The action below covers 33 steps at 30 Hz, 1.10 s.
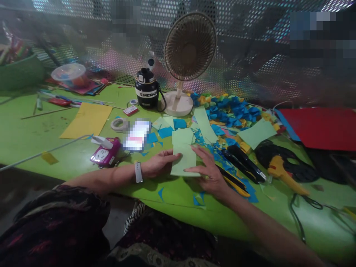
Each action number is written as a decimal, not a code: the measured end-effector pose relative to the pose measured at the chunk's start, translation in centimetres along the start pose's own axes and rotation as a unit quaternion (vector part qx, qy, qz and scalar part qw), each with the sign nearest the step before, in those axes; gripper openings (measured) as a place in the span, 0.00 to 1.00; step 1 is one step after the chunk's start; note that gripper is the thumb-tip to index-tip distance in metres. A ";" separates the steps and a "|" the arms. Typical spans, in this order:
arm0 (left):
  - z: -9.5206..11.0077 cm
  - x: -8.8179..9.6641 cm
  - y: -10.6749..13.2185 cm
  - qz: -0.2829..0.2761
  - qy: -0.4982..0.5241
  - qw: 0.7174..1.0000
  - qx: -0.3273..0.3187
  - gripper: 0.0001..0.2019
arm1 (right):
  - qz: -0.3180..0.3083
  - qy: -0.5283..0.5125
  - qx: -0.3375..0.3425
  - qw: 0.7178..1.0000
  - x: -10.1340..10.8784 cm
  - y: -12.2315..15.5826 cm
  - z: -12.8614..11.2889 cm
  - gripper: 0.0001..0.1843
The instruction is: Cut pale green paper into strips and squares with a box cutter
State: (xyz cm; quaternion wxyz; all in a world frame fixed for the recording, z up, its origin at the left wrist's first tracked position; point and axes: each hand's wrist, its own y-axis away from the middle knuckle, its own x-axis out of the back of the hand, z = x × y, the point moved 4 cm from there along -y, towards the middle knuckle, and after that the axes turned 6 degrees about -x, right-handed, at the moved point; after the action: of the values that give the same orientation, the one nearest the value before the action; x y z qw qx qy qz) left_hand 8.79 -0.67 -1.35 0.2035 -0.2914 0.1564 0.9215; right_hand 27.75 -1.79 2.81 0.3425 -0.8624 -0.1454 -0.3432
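We're pressing the pale green paper flat on the counter, left hand and right hand both open, fingers spread, not gripping, so nothing slides.

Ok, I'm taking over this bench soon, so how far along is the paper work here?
Done, it seems: a heap of cut blue and yellow paper scraps lies by the fan. In hand: the left hand and right hand rest on a pale green sheet. Left, probably: a yellow sheet and red card lie uncut.
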 end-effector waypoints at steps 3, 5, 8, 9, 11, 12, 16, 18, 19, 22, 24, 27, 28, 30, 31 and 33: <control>0.3 -0.1 0.2 0.002 -0.035 0.999 -0.028 0.24 | 0.072 -0.067 -0.135 0.986 -0.1 -0.1 0.9 0.14; 0.4 -0.4 0.3 -0.018 -0.026 0.999 -0.029 0.29 | 0.089 -0.127 -0.211 0.965 -0.3 -0.2 1.6 0.21; 0.4 -0.5 0.4 -0.038 -0.009 0.999 -0.031 0.34 | 0.064 -0.191 -0.258 0.945 -1.0 -0.4 1.8 0.24; 0.4 -0.4 0.3 -0.033 -0.019 0.999 -0.038 0.33 | 0.056 -0.202 -0.259 0.943 -1.1 -0.5 1.7 0.23; 0.3 -0.1 0.1 -0.013 -0.050 0.997 -0.058 0.30 | 0.049 -0.214 -0.251 0.943 -1.2 -0.6 1.5 0.22; 0.3 0.1 0.0 -0.001 -0.062 0.996 -0.068 0.29 | 0.048 -0.218 -0.246 0.943 -1.2 -0.7 1.4 0.22; 0.1 0.5 -0.2 0.021 -0.064 0.994 -0.085 0.27 | 0.037 -0.228 -0.239 0.943 -1.2 -0.6 1.5 0.20; 0.1 0.6 -0.2 0.022 -0.064 0.994 -0.084 0.26 | 0.032 -0.239 -0.254 0.936 -1.2 -0.5 1.7 0.21; 0.0 0.6 -0.2 0.021 -0.064 0.994 -0.082 0.25 | 0.034 -0.247 -0.267 0.931 -1.2 -0.4 1.8 0.21; 0.0 0.6 -0.1 0.013 -0.070 0.995 -0.074 0.24 | 0.060 -0.267 -0.308 0.911 -1.2 -0.2 2.2 0.22; -0.1 0.5 -0.1 0.003 -0.072 0.995 -0.068 0.25 | 0.062 -0.278 -0.321 0.903 -1.2 -0.3 2.3 0.23; -0.1 0.2 -0.1 -0.011 -0.070 0.996 -0.061 0.25 | 0.040 -0.272 -0.319 0.907 -1.3 -0.5 2.0 0.23; -0.1 0.0 -0.1 -0.015 -0.069 0.996 -0.059 0.25 | 0.038 -0.264 -0.314 0.911 -1.3 -0.7 1.8 0.23; 0.0 -0.1 -0.1 -0.017 -0.067 0.996 -0.057 0.25 | 0.045 -0.246 -0.305 0.919 -1.1 -0.8 1.6 0.24; 0.1 -0.2 -0.1 -0.016 -0.068 0.996 -0.057 0.25 | 0.050 -0.241 -0.302 0.921 -1.0 -0.9 1.5 0.24; 0.2 -0.2 0.0 -0.013 -0.087 0.995 -0.055 0.26 | 0.052 -0.239 -0.299 0.922 -0.9 -1.0 1.5 0.24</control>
State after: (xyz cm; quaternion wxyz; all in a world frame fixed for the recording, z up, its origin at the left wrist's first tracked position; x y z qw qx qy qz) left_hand 8.83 -0.65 -1.03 0.2114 -0.2231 0.0832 0.9480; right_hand 27.33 -0.09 1.88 0.0411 -0.9875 -0.0679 -0.1362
